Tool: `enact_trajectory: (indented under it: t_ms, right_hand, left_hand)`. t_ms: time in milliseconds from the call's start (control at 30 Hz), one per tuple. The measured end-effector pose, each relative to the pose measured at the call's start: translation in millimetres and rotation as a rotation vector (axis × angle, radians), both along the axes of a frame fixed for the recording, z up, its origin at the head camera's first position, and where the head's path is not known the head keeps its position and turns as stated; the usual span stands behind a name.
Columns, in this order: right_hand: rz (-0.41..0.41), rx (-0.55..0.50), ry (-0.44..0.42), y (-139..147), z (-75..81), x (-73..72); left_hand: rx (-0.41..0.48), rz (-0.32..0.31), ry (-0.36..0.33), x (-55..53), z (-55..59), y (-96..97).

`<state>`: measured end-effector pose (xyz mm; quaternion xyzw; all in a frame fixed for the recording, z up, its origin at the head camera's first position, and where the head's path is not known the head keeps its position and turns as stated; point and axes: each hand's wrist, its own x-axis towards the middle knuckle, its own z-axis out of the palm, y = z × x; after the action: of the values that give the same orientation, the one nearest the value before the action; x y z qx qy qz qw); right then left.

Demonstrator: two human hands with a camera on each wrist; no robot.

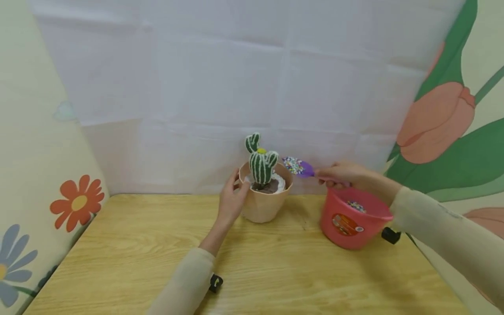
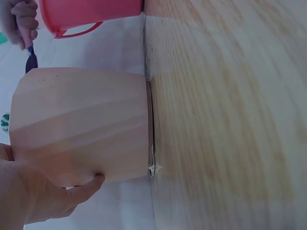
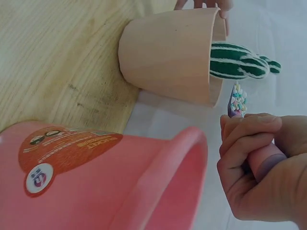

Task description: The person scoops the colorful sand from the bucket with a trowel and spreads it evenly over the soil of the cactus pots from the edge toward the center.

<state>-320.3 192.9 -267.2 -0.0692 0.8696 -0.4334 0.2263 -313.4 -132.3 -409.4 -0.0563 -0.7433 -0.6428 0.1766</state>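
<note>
Head view, peach tapered planter [image 1: 260,211]: upright on the yellow wood-grain bench [image 1: 271,271], close to its back edge.
Green-and-white knitted cactus [image 1: 260,168]: standing inside the planter, two side arms and a yellow top; brown and white filling about its base.
Left hand [image 1: 231,199]: at the planter's left side, thumb over the rim, fingers outside; planter held.
Right hand [image 1: 346,174]: above the bucket's far rim, fingers curled round the scoop's handle.
Purple-bladed scoop with pink handle [image 1: 308,170]: roughly level, tip near the planter's right rim; contact cannot be told.
Small multicoloured pebbles [image 1: 292,165]: heaped on the blade; more of the same kind inside the bucket.
Pink plastic bucket [image 1: 372,228]: on the bench, right of the planter and apart from it; orange-red label on the front.
White creased cloth [image 1: 216,87]: hung behind the bench.
Left wrist view, planter: base on the bench; left hand at its side, one fingertip lying along the outer wall.
Bucket handle [image 2: 84,32]: pink, hanging against the bucket's side.
Right wrist view, scoop: handle enclosed by the right hand's fingers; loaded blade just beside the cactus, outside the planter's mouth.
Left hand, far side: fingers on the planter's rim.
</note>
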Motion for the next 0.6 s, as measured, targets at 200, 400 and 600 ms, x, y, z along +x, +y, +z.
enact_trajectory:
  t_ms: [200, 400, 600]
  right_hand:
    - [-0.020, 0.061, 0.034, -6.9, -6.3, -7.9]
    - [-0.017, 0.112, 0.101, -13.0, -10.9, -14.6]
    - [-0.005, 0.163, 0.159, -22.3, -12.8, -18.5]
  left_hand:
    - [-0.015, 0.013, 0.004, 1.7, 1.4, 4.0]
    - [-0.027, 0.021, 0.010, 1.7, 2.5, 3.4]
    - [-0.028, 0.025, 0.001, 1.0, 0.5, 1.5]
